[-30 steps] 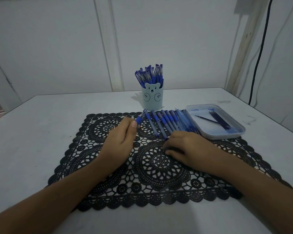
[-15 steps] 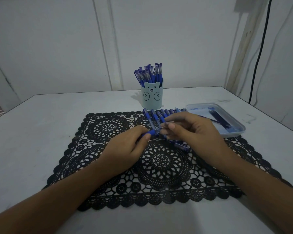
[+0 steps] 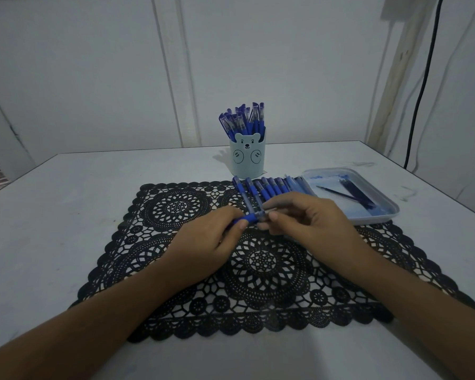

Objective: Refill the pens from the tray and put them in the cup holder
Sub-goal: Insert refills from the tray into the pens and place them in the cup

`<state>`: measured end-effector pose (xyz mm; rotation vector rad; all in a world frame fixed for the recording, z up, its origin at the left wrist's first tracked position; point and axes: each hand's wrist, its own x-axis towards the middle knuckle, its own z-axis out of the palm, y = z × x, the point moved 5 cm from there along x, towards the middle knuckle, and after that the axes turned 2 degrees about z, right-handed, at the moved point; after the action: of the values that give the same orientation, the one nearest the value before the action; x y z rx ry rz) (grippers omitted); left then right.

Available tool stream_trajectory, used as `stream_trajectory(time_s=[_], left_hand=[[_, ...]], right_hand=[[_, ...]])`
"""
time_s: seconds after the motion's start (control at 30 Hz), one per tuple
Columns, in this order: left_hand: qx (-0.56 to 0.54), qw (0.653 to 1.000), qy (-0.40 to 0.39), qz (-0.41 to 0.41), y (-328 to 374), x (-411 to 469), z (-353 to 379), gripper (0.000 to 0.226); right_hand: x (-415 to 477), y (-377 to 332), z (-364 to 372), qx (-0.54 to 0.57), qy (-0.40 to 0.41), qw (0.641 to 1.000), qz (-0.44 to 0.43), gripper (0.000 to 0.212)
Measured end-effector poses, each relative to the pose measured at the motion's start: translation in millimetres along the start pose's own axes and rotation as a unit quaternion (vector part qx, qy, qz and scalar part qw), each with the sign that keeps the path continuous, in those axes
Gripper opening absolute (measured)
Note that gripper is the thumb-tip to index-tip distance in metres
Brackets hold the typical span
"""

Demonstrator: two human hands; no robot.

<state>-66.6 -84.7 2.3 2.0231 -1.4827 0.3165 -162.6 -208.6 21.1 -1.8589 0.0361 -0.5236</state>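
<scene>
One pen (image 3: pixel 251 217) runs left-right, fingers of the left hand (image 3: pixel 203 248) and right hand (image 3: pixel 310 223) pinching its ends.

On my screen the desk (image 3: pixel 66 215) reads pale grey-white. The mat (image 3: pixel 176 207) is black lace, worked in round medallions with a scalloped edge. The cup (image 3: pixel 247 165) is pale blue, with a bear face drawn in dark lines. Its pens (image 3: pixel 243 119) are deep blue and clear, like the row of pens (image 3: pixel 269 187) on the mat. The lifted pen (image 3: pixel 251 217) shows a blue grip. The tray (image 3: pixel 379 216) is translucent bluish-white and its refills (image 3: pixel 354 193) are dark. I see a black cable (image 3: pixel 422 78).
</scene>
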Motion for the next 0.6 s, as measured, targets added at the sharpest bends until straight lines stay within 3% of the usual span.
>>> stream_trajectory(time_s=[0.13, 0.3, 0.37, 0.43, 0.6], left_hand=[[0.014, 1.000, -0.001, 0.012, 0.8, -0.5, 0.0, 0.038], [0.018, 0.999, -0.002, 0.050, 4.1, -1.3, 0.9, 0.031], [-0.001, 0.999, 0.002, 0.034, 2.5, 0.1, -0.1, 0.034], [-0.019, 0.999, 0.008, 0.025, 0.9, 0.8, -0.8, 0.035], [-0.004, 0.999, 0.006, 0.037, 1.5, 0.3, 0.0, 0.033]], right_hand=[[-0.8, 3.5, 1.5, -0.067, -0.009, 0.998, 0.003, 0.007], [-3.5, -1.3, 0.2, -0.216, 0.004, 0.976, -0.003, 0.044], [-2.3, -0.3, -3.0, -0.230, 0.003, 0.973, -0.004, 0.033], [0.0, 0.7, -7.2, -0.213, -0.005, 0.977, -0.015, 0.004], [-1.2, -2.6, -4.2, -0.261, 0.002, 0.964, -0.044, 0.023]])
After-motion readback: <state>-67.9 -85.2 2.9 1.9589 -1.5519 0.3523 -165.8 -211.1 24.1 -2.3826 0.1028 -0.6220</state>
